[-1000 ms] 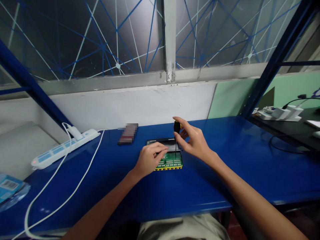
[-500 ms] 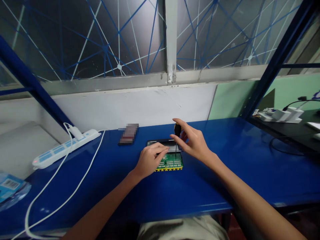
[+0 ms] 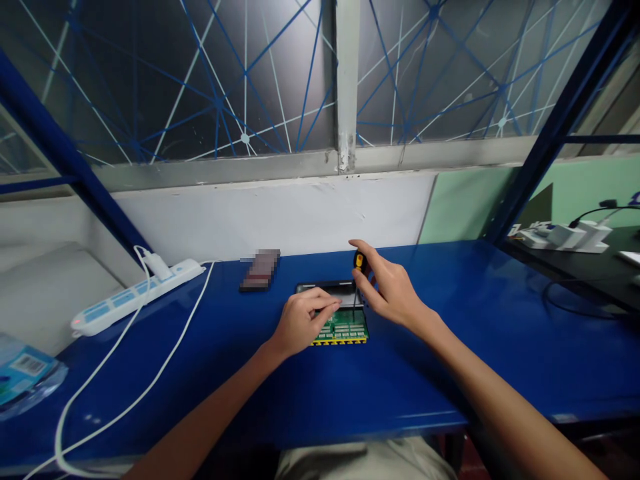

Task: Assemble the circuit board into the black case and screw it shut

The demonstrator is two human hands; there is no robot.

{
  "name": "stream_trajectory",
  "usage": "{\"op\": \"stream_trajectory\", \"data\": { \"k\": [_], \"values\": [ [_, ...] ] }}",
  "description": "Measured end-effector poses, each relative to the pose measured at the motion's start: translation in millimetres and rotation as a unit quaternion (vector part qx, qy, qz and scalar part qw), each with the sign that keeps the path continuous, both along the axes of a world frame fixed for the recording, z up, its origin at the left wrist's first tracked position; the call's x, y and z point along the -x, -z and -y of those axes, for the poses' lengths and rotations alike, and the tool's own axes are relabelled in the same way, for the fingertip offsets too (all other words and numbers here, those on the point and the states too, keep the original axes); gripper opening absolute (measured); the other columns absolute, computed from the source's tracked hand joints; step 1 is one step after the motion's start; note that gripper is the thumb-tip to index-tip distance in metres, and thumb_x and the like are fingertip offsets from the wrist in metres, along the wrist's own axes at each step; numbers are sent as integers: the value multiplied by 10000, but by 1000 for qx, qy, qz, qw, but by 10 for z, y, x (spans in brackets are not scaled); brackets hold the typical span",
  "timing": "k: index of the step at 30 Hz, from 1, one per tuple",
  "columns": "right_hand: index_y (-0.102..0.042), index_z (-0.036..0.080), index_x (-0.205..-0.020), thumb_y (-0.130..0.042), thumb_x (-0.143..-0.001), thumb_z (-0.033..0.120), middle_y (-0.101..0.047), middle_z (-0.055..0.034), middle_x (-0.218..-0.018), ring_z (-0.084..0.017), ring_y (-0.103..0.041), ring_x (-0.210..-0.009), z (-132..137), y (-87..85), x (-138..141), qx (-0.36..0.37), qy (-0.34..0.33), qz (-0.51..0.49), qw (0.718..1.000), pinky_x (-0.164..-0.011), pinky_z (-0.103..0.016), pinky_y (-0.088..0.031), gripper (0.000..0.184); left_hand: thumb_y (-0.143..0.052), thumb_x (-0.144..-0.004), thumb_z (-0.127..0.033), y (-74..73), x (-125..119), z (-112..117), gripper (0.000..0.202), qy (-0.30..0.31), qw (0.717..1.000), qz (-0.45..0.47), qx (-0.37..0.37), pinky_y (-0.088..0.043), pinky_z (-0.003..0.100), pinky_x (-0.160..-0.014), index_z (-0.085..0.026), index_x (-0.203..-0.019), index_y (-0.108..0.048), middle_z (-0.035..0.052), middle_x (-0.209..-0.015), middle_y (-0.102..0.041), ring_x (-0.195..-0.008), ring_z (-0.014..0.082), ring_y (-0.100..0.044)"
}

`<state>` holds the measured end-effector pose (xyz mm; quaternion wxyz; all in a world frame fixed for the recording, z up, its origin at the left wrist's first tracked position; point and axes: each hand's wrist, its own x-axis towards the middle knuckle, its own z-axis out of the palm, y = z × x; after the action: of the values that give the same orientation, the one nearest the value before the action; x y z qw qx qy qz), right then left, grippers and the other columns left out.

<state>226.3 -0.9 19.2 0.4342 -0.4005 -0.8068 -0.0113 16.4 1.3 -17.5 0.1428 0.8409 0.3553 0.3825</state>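
Nearly upright, screwdriver (image 3: 359, 261) over circuit board (image 3: 347, 328).

- One head-worn camera faces forward and down from the tabletop's (image 3: 210, 393) near edge.
- Left hand (image 3: 300, 322) and right hand (image 3: 393, 290) show near, below mid-frame.
- Past the far edge, it reaches patterned window panes (image 3: 280, 80).

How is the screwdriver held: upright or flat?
Upright: the right hand holds the screwdriver's handle above, its shaft pointing down at the green board.
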Motion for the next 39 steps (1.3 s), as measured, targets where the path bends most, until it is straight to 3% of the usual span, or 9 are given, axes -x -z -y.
{"op": "stream_trajectory", "data": {
  "k": [8, 13, 18, 24, 29, 34, 39],
  "values": [
    [-384, 186, -1391, -454, -939, 354, -659, -62, -880, -152, -559, -607, -2, 26, 10, -29, 22, 16, 999, -559, -279, -413, 487, -561, -933, -273, -14, -10, 16, 216, 0, 1000, 0, -16, -408, 216, -533, -176, -958, -752, 53, -886, -711, -563, 101, -531],
    [-336, 167, -1417, -397, -945, 275, -651, -52, -863, -140, -550, -570, 6, 11, 9, -8, 0, 13, 1000, -552, -266, -411, 488, -598, -910, -254, -15, -15, 11, 182, 3, 1000, 6, -19, -405, 210, -524, -176, -919, -763, 48, -858, -709, -567, 100, -528],
    [-371, 167, -1406, -467, -930, 356, -651, -43, -811, -150, -554, -569, -8, 23, 5, -39, 30, 28, 998, -534, -269, -389, 521, -622, -893, -251, -10, -16, 13, 160, 5, 1000, 9, -16, -420, 214, -539, -185, -908, -767, 38, -834, -709, -570, 103, -537],
    [-297, 161, -1456, -456, -906, 286, -663, -27, -801, -135, -550, -518, -19, 41, -14, -15, 20, 35, 999, -515, -272, -399, 586, -585, -919, -267, -19, -6, 15, 199, 8, 1000, 7, -9, -430, 217, -522, -180, -943, -763, 57, -897, -720, -547, 99, -542],
    [-382, 191, -1416, -523, -898, 393, -671, -29, -809, -155, -599, -593, -37, 68, -28, -65, 35, 39, 997, -549, -282, -420, 574, -533, -944, -261, -57, -11, 25, 242, 12, 1000, 13, -1, -476, 213, -563, -172, -1007, -748, 80, -949, -722, -681, 141, -633],
    [-322, 192, -1448, -440, -921, 283, -672, -42, -899, -142, -601, -605, -26, 58, -17, -51, 1, 26, 998, -553, -279, -436, 547, -497, -953, -236, -85, -17, 32, 259, 15, 1000, 27, -2, -499, 210, -596, -157, -1000, -739, 81, -902, -720, -759, 161, -654],
    [-421, 206, -1382, -505, -917, 378, -665, -20, -823, -136, -590, -595, -43, 63, -30, -58, 13, 18, 998, -558, -274, -432, 502, -564, -927, -266, -54, -6, 17, 215, 13, 1000, 9, -14, -452, 207, -529, -169, -933, -757, 65, -879, -724, -616, 123, -620]
  ]
}}
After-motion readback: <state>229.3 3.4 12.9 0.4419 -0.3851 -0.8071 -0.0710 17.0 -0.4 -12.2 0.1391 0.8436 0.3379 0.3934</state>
